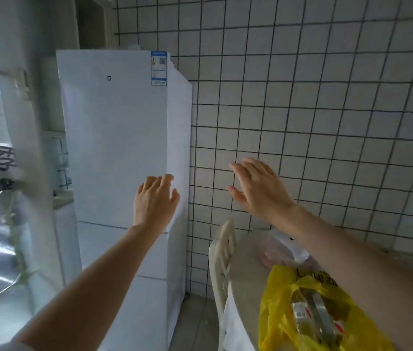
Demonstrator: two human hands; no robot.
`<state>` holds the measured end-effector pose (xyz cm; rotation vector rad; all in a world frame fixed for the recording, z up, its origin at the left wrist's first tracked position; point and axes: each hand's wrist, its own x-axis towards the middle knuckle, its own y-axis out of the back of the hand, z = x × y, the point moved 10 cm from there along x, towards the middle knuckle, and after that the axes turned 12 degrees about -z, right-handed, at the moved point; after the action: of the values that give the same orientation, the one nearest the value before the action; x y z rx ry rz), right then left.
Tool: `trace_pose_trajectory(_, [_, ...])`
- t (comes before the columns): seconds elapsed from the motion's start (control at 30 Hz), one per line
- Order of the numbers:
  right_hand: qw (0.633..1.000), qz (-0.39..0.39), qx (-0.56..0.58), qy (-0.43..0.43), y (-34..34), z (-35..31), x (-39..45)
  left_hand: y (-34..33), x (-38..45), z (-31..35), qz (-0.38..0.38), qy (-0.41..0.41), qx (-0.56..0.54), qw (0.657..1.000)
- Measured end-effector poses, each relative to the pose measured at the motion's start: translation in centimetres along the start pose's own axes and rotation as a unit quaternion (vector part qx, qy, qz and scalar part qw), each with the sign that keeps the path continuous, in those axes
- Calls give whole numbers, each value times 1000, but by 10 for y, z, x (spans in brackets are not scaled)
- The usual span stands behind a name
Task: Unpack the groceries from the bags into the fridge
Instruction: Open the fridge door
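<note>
Yellow bag [309, 312] crinkled, translucent; white fridge [119, 148] closed; both hands empty, fingers relaxed.

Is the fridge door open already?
No, the fridge doors are all closed flat, and the left hand is just at the door edge.

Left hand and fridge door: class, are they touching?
Cannot tell. In the head view the left hand overlaps the closed fridge door's right edge, but neither contact nor gap shows plainly.
</note>
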<state>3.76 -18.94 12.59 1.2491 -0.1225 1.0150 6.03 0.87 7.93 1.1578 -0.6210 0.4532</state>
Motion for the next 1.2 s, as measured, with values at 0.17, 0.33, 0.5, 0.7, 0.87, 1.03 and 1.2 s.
trace_pose_trajectory(0.17, [997, -34, 58, 39, -66, -56, 11, -19, -47, -56, -26, 73, -23, 997])
trace_pose_trajectory(0.33, [991, -46, 77, 98, -114, -116, 44, -34, -75, -121, -52, 106, -22, 993])
trace_pose_trajectory(0.5, [982, -74, 94, 144, -160, -182, 99, -49, -86, -205, -73, 128, -24, 989])
trace_pose_trajectory(0.7, [977, -73, 91, 178, -208, -255, 191, -51, -64, -333, -110, 156, 9, 982])
trace_pose_trajectory(0.87, [975, -74, 86, 190, -241, -304, 277, -46, -29, -430, -110, 184, -8, 977])
trace_pose_trajectory(1.03, [973, -65, 80, 205, -266, -336, 357, -50, 4, -506, -87, 238, -73, 965])
trace_pose_trajectory(1.2, [968, -41, 65, 239, -290, -367, 433, -65, 46, -571, -68, 271, -158, 947])
